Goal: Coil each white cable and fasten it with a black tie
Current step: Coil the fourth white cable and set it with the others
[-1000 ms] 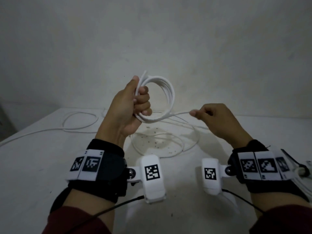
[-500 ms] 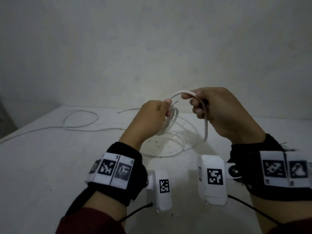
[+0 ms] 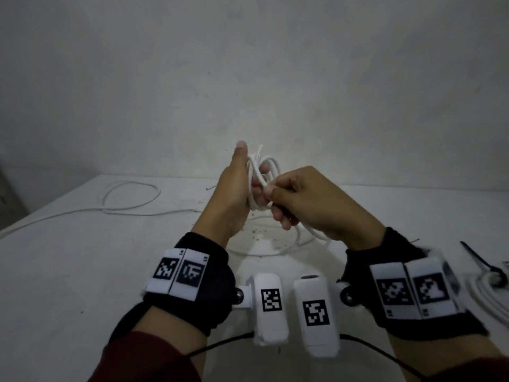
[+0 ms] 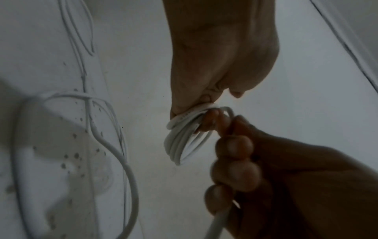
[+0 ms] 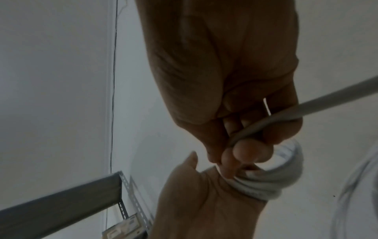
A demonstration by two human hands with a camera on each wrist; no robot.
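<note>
Loose white cable loops point(image 3: 131, 198) lay across the far left of the desk point(image 3: 68, 271), and more slack point(image 3: 275, 248) lay beneath the raised hands. A tied coil point(image 3: 487, 296) crowded the right edge. The near left desk lay bare.

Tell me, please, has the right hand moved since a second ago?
Yes. The right hand has swung left, toward the wall side of the table, and now meets the coil held by the left hand.
</note>
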